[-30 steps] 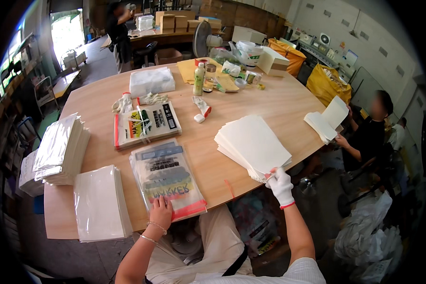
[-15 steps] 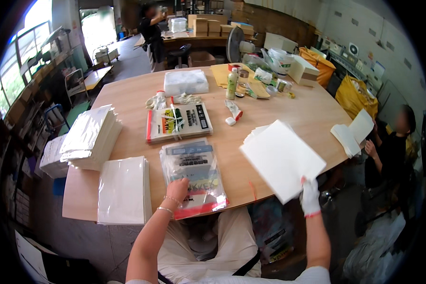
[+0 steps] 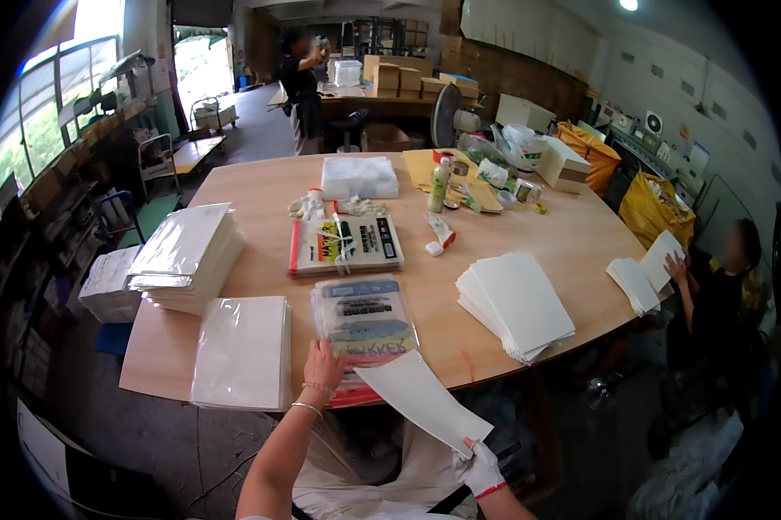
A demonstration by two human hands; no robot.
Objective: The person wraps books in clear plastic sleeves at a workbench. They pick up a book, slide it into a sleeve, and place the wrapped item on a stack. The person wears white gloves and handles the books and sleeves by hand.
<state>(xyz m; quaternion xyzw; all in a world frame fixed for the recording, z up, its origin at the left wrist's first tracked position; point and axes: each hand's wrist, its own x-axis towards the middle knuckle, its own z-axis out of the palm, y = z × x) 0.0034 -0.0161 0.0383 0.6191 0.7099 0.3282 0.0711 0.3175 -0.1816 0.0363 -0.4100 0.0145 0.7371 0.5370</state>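
Note:
My right hand [image 3: 479,470], in a white glove with a red cuff, grips a white sheet [image 3: 425,400] by its near right corner. That sheet slants over my lap, and its far left corner lies over the red lower band of the printed clear plastic bags [image 3: 369,308]. My bare left hand [image 3: 323,366], with bracelets at the wrist, has its fingers closed at the left edge of the top plastic bag. Its thumb side is close to the sheet's corner. A fanned stack of white sheets [image 3: 516,303] lies to the right on the table.
At left are a pile of bagged white sheets [image 3: 243,351] and a taller stack [image 3: 187,251]. Farther back lie a tied bundle of printed bags [image 3: 347,243], gloves [image 3: 360,206] and a bottle [image 3: 439,186]. A seated person [image 3: 711,286] handles white sheets at right; another person stands behind.
My right hand has brought one white sheet from above the right-hand stack leftward and nearer, to the bags. My left hand's fingers have shifted to the bag's left edge. The view has tilted up slightly.

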